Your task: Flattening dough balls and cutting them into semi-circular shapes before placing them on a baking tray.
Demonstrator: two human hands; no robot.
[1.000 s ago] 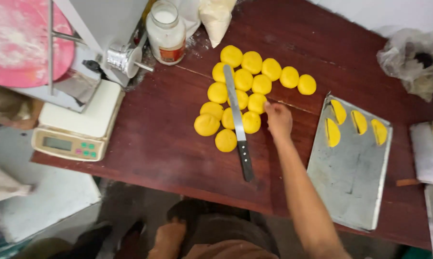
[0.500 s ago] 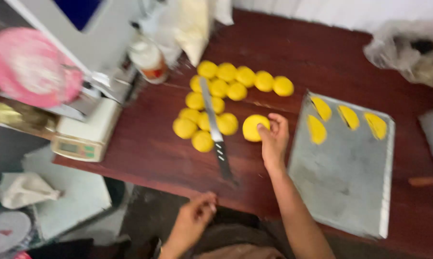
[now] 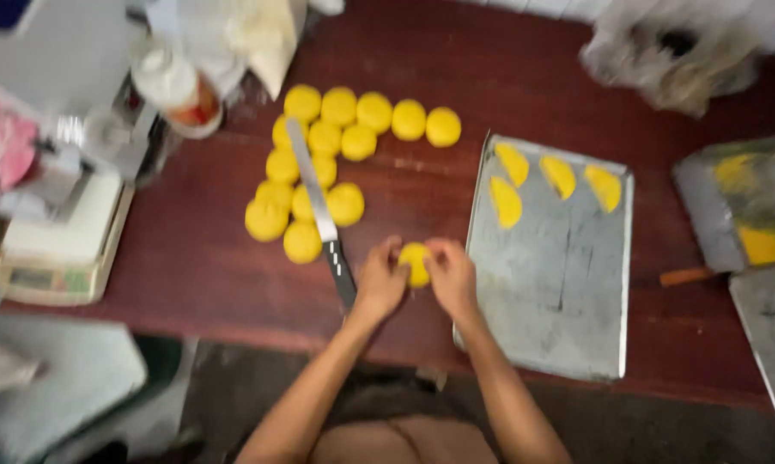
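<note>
Two hands are being pressed against a single yellow dough ball (image 3: 416,263), which is being held at the near edge of the dark red bench (image 3: 198,258). The ball is being pinched by the fingers (image 3: 391,256) of the left hand (image 3: 379,283) from one side and by those of the right hand (image 3: 452,277) from the other, so both sets of fingers are being kept narrow around it. Just to the left of the left hand, a long knife (image 3: 320,209) is being left lying across a cluster of yellow dough balls (image 3: 319,163), its dark handle pointing towards the person. Just to the right of the right hand, a grey metal tray (image 3: 568,301) is being used to carry four folded yellow half-moon pieces (image 3: 558,176) along its far end. Further left, a white kitchen scale (image 3: 61,241) is being kept at the bench corner, with a jar (image 3: 177,86) behind it. At the far right, a second tray (image 3: 748,206) with yellow smears is being partly shown, blurred.
</note>
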